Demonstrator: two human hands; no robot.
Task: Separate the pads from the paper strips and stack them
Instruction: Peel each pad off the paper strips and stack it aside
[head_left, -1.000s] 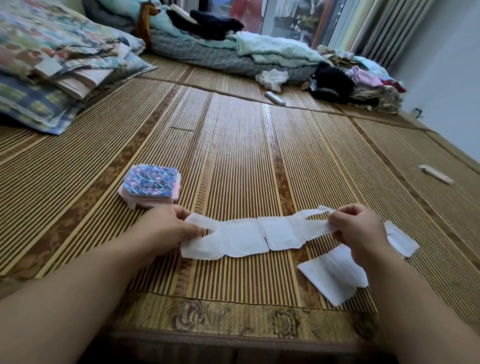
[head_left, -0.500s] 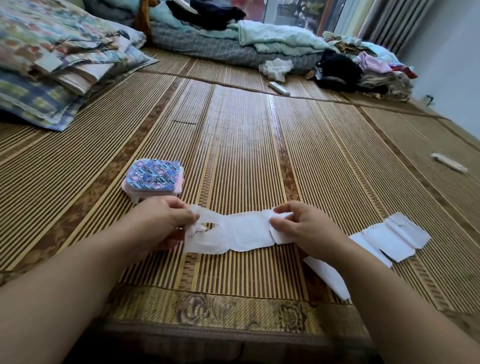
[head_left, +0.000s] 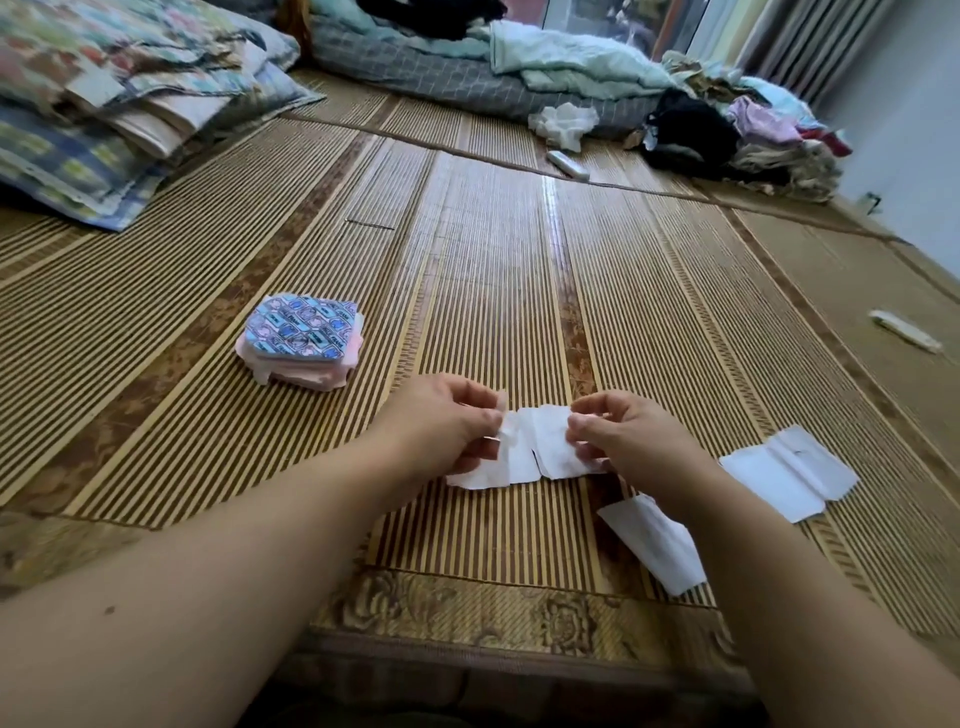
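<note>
A white pad (head_left: 540, 449) lies folded up between my hands on the bamboo mat. My left hand (head_left: 447, 423) pinches its left end. My right hand (head_left: 621, 434) pinches its right end, and the two hands are close together. A stack of pads (head_left: 301, 340) with a blue patterned wrapper on top sits on the mat to the far left of my left hand. White paper strips lie to the right: one (head_left: 789, 470) beyond my right wrist, another (head_left: 652, 540) partly under my right forearm.
The bamboo mat (head_left: 519, 260) covers the bed, and its patterned border runs along the near edge. Folded quilts (head_left: 119, 98) are piled at the far left. Bedding and clothes (head_left: 727, 124) are heaped along the back. A small white packet (head_left: 906, 330) lies at the right.
The pad was stretched out long between my hands. My right hand has moved left toward my left hand, folding the pad shorter. The view has shifted slightly.
</note>
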